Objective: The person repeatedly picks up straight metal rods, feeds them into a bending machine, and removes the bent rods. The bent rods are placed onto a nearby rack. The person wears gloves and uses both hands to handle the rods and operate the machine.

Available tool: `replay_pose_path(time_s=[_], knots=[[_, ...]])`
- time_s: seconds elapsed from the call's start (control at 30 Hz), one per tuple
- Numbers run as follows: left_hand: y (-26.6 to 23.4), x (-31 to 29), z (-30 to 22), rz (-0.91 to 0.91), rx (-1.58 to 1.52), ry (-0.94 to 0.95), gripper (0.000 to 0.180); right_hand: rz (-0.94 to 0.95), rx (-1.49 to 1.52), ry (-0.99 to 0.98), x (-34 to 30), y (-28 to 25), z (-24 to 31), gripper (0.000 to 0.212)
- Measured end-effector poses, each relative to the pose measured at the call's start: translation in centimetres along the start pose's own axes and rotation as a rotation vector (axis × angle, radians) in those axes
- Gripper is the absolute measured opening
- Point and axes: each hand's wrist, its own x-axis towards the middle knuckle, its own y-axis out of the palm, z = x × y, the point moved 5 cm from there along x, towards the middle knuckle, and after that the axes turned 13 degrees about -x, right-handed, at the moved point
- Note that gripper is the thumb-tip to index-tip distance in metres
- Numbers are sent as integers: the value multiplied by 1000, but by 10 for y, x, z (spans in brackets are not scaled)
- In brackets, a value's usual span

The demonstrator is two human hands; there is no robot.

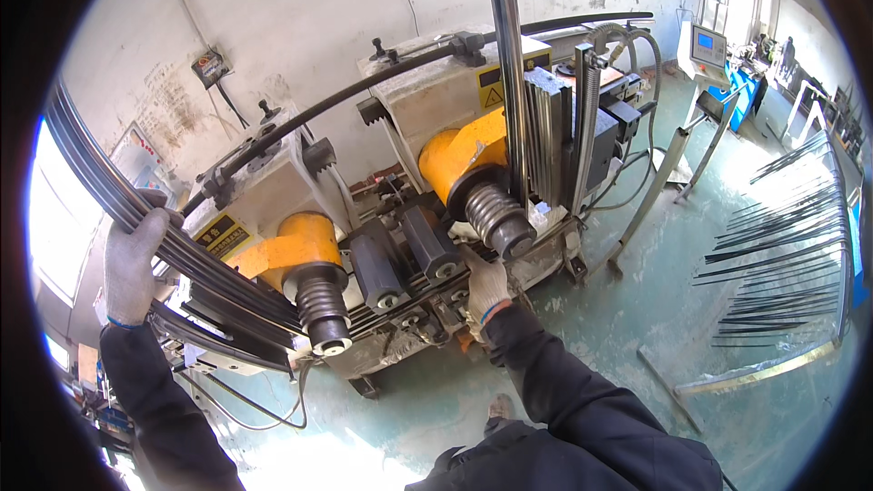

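Observation:
My left hand (132, 268), in a pale work glove, is closed round a bundle of long, dark, shiny metal strips (218, 270). They curve from the upper left down toward a ringed steel roller (323, 314) on the bending machine. My right hand (488, 286), gloved too, is at the machine's front edge, beside a second ringed roller (498, 221) and a dark six-sided block (429, 243). Its fingers are bent inward and partly hidden; what they grip cannot be made out. Another six-sided block (376, 271) sits between the two rollers.
Yellow roller arms (291, 250) jut from the machine. A tall shiny post (511, 82) rises near the right roller. A control panel on a stand (705, 50) is at the far right. Many dark strips lie on a floor rack (780, 277). A hose (245, 418) loops below the left roller.

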Motion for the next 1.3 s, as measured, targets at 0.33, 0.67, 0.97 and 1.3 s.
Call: replay_pose_path(time_s=[0.33,0.67,0.97,1.3], knots=[[7,-182,-31,-189,-160,6,31,-9,263,76,-145,-124,37,15],[168,-434,165,-254,-1086,-678,26,-890,-267,-415,-361,-537,201,24],[488,-731,87,821,-537,-1097,40,-1233,-796,-669,-513,-719,453,48],[743,-798,-37,812,-960,-1407,58,-1365,-1596,-533,-447,-983,658,31]])
